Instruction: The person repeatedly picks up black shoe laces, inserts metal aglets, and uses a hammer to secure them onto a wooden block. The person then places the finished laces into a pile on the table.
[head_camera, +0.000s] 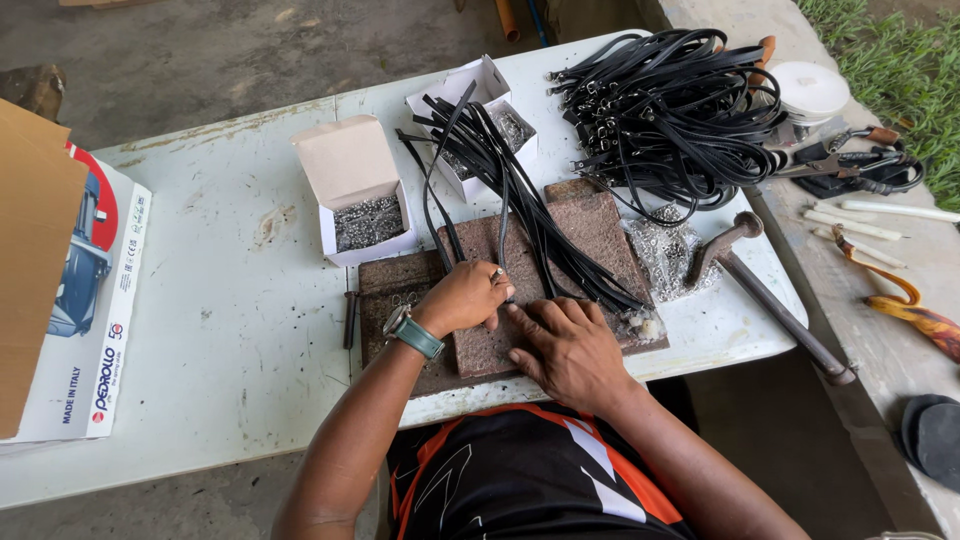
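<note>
The left hand (468, 297) pinches a black strap (503, 215) on the reddish stone slab (590, 225), fingers closed. The right hand (565, 345), at four o'clock of it, lies spread flat. A box of rivets (368, 220) sits at eleven o'clock.

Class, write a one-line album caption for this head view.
Two hands, left hand and right hand, press black straps onto a stone slab beside an open box of rivets.

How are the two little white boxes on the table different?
The nearer white box stands apart from the straps, its flap up, small silvery metal pieces showing plainly inside. The farther white box has black straps lying across it, so its silvery pieces are half hidden. The nearer one sits closer to the left hand. Both are open white card boxes holding small metal parts.
</note>
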